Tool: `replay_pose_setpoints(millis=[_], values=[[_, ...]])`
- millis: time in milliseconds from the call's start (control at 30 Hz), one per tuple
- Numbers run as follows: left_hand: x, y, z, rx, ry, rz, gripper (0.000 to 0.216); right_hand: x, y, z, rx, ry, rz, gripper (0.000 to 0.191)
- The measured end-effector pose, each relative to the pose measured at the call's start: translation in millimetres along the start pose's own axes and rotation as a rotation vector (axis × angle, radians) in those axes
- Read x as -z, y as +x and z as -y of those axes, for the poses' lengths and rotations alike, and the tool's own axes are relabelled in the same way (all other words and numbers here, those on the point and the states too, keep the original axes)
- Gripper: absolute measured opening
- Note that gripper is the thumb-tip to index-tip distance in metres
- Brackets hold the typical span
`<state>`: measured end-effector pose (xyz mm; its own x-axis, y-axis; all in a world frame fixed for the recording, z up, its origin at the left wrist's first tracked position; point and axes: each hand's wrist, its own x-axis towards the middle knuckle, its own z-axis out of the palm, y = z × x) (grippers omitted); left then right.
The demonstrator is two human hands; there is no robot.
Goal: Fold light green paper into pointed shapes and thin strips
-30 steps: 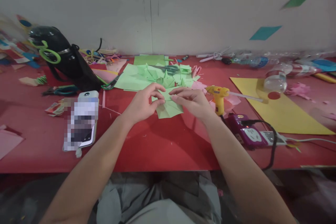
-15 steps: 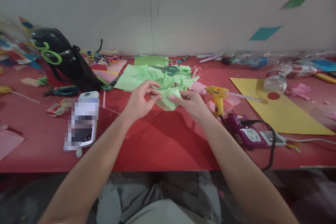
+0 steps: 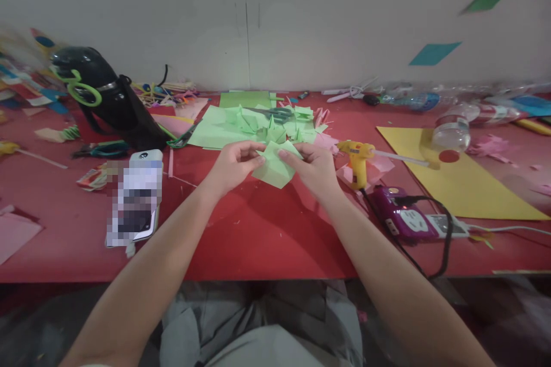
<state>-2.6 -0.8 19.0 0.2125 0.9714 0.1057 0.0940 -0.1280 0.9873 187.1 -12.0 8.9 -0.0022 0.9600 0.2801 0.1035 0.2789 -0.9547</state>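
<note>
A light green folded paper (image 3: 276, 167) is held above the red table between both hands. My left hand (image 3: 238, 165) pinches its left side, thumb on top and fingers curled behind. From the other side my right hand (image 3: 313, 166) grips it, the thumb pressed on its face and the fingers hidden underneath. Just beyond lie several green folded paper pieces (image 3: 245, 121) on flat green sheets (image 3: 209, 128). Scissors (image 3: 279, 114) with dark handles rest among them.
To the right are a yellow glue gun (image 3: 358, 163), a purple power strip (image 3: 398, 221), yellow card (image 3: 456, 183) and a plastic bottle (image 3: 450, 133). On the left lie a phone (image 3: 138, 198), pliers (image 3: 103, 149) and a black bottle-shaped object (image 3: 124, 106). The red table (image 3: 275, 241) ends before my lap.
The green paper has turned so its flat face shows more broadly toward me. My left fingers have shifted slightly down along its side. The things on the table stay where they were.
</note>
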Motion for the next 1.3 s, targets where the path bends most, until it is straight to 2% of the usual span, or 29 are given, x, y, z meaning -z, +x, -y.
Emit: replay_pose_setpoints(millis=[367,567,733,833,1000,1167,1300], values=[[2.9,0.6,5.4,0.033,0.118,-0.004,0.031,0.0,0.6,-3.6,-0.011,-0.034,-0.016,0.032],[-0.9,-2.7,-1.5,0.067,0.103,0.09,0.014,-0.8,-0.9,-1.6,-0.055,-0.054,0.006,0.033],[-5.1,-6.8,-4.9,0.053,0.15,0.138,0.036,-1.3,-1.1,-0.7,-0.032,-0.105,-0.007,0.032],[-5.4,-6.8,-3.6,0.04,0.218,0.119,0.048,-1.4,-1.3,0.0,-0.037,-0.104,-0.006,0.031],[-3.9,-3.8,1.0,0.052,0.189,0.109,0.042,-1.9,-1.7,1.6,-0.027,-0.102,-0.008,0.029],[-2.4,-3.9,1.0,0.043,0.217,0.087,0.038,-1.7,-2.2,2.6,-0.03,-0.029,0.071,0.03],[0.7,-3.7,0.9,0.047,0.245,0.089,0.035,-0.6,-2.1,3.2,-0.003,-0.075,0.055,0.031]])
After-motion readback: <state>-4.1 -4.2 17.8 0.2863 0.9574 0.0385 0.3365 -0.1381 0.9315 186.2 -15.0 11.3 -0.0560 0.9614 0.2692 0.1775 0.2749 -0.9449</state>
